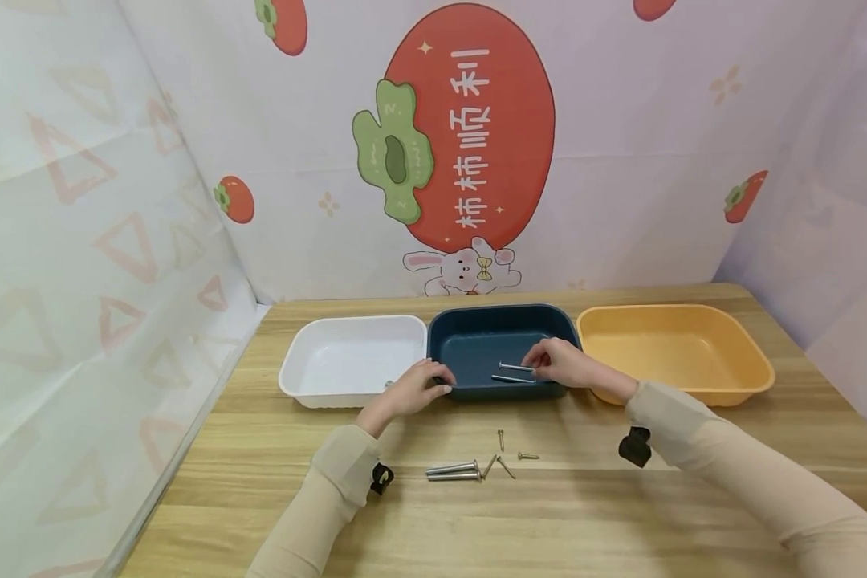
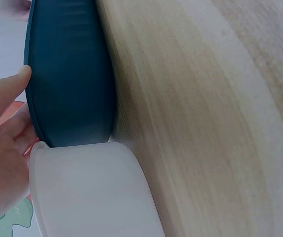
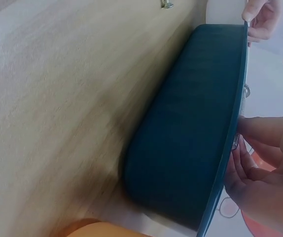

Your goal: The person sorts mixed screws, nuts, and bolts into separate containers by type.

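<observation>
My left hand [image 1: 413, 387] pinches the front-left rim of the dark blue tray [image 2: 72, 74], thumb outside and fingers inside. Over that tray's front right part, my right hand [image 1: 565, 363] holds a long silver bolt [image 1: 514, 367] between thumb and fingers, its head pointing left. A second long bolt [image 1: 509, 379] shows just below it, inside the tray. Threads of the held bolt [image 3: 236, 141] appear between the fingertips in the right wrist view. The right hand's fingers partly hide both bolts' ends.
A white tray [image 1: 311, 396] adjoins on the left, with a small metal piece [image 1: 388, 383] partly visible. On the right stands a yellow tray [image 1: 759, 385]. Two thick silver bolts [image 1: 452, 467] and several small brass-coloured screws [image 1: 528, 456] lie on the wooden table [image 1: 549, 530] in front.
</observation>
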A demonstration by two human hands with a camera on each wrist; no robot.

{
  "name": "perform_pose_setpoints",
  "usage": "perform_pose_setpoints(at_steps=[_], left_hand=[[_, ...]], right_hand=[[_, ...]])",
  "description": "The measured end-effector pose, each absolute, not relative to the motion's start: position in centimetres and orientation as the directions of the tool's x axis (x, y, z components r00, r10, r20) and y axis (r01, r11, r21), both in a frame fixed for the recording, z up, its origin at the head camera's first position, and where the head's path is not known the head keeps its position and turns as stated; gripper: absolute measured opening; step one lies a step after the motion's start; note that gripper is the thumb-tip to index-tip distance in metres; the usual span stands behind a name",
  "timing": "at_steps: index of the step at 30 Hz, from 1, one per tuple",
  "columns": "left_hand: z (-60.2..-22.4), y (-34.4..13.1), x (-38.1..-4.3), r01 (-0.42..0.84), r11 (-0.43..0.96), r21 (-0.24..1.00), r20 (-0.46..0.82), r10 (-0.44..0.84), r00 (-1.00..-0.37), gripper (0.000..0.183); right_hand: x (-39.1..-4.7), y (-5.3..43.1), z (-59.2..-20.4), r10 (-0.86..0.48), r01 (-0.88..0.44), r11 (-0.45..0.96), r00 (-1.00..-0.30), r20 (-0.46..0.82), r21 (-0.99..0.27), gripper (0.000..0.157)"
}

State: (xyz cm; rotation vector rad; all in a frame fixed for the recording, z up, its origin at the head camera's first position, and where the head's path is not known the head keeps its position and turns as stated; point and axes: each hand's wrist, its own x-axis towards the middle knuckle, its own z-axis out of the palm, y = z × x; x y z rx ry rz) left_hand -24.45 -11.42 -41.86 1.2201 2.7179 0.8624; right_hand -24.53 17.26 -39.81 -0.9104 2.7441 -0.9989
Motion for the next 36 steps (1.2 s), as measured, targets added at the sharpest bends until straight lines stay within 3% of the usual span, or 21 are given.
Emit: perform_pose_setpoints(at_steps=[8,13,16,20,24,36], left_hand=[[-41.8,-11.4,-24.4,0.684,0.534,0.497,0.192,0.701,-0.687,0.011],[-41.8,-11.4,-24.4,0.688,0.526,0.500,0.191,0.707,-0.680,0.012],[-41.8,-11.4,-24.4,0.679,0.533,0.505,0.179,0.705,-0.686,0.012],[-41.7,-11.4,-24.3,0.676,0.541,0.501,0.168,0.705,-0.689,0.013],[-41.6,-11.3,-24.3,0.685,0.542,0.487,0.175,0.708,-0.684,0.012],[-43.0,-12.0,-25.5,0.731,0.447,0.515,0.257,0.733,-0.629,0.018]], right_hand=[[-25.0,17.2,-39.7,-0.566,-0.512,0.613,-0.816,0.118,-0.602,0.010],[-26.8,18.3,-42.2,-0.599,-0.577,0.526,-0.773,0.208,-0.625,0.007],[-27.1,18.4,-42.5,-0.574,-0.563,0.541,-0.790,0.214,-0.625,0.010],[-25.8,17.6,-41.1,-0.479,-0.458,0.626,-0.865,0.152,-0.631,0.017],[-25.3,17.1,-40.5,-0.436,-0.409,0.661,-0.892,0.122,-0.629,0.020],[-23.4,16.1,-39.7,-0.496,-0.437,0.574,-0.859,0.131,-0.692,0.018]])
